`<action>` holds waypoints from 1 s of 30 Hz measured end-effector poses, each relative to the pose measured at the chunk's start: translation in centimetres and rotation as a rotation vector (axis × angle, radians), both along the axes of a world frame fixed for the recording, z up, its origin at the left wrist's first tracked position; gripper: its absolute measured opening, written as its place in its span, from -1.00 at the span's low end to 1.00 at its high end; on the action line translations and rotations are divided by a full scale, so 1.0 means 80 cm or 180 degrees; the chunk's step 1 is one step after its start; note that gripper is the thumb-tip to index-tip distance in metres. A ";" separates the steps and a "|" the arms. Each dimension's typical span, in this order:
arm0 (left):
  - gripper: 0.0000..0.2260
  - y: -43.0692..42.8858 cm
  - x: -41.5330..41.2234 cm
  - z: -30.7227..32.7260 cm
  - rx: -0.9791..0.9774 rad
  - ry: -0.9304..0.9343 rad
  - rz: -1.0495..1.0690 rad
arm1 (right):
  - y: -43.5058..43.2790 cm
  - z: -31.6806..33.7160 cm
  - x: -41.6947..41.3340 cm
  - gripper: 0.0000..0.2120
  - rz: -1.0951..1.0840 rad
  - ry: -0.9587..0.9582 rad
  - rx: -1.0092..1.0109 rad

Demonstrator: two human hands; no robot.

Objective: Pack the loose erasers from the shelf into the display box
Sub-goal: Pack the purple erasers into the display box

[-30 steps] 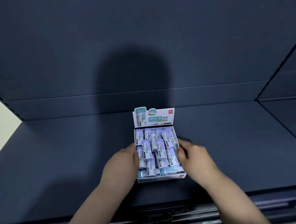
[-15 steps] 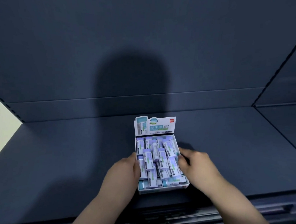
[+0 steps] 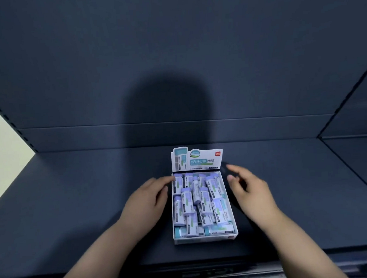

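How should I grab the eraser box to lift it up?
Take the box by its two long side walls, one hand from each side, about midway. Those walls are straight and bare; the upright back flap looks like thin card, and the erasers lie heaped loose, so keep it level.

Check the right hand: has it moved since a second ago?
Yes. The right hand has left the display box, drawing rightward off its right wall, fingers now open.
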State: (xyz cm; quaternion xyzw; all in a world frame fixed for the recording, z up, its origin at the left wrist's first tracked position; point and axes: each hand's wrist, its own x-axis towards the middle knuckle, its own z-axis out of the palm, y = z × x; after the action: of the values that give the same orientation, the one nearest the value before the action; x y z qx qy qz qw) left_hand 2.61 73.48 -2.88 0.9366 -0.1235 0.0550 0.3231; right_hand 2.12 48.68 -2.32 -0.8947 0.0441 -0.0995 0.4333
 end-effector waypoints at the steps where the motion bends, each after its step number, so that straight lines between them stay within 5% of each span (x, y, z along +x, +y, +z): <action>1: -0.70 -0.001 0.003 -0.002 -0.0052 0.0026 -0.0090 | 0.004 -0.003 0.004 -0.73 -0.0073 -0.0062 0.0305; 11: -0.67 -0.005 0.014 0.003 0.0080 0.0412 -0.0456 | 0.008 -0.028 0.009 -0.78 0.0037 -0.0046 0.0502; 21: -0.68 -0.021 0.006 0.028 0.0695 -0.0140 0.0054 | 0.010 -0.004 0.003 -0.71 0.0278 -0.0346 0.0911; 25: -0.63 -0.025 -0.006 0.053 0.0930 0.0090 -0.0136 | 0.025 0.043 -0.005 -0.72 0.1141 -0.0072 -0.0246; 27: -0.56 -0.029 -0.014 0.059 0.1172 0.0265 -0.0266 | 0.032 0.061 0.000 -0.47 0.1476 0.0443 -0.1151; 30: -0.51 -0.032 -0.023 0.059 0.1234 0.0483 -0.0328 | 0.039 0.068 0.014 -0.23 0.1668 0.0745 -0.1612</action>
State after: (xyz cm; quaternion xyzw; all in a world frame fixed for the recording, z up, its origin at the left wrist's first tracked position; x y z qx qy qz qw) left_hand 0.80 70.90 1.81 0.9752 -0.1548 -0.0570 0.1477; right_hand 3.24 51.83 3.15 -0.9596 -0.1630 0.1097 0.2013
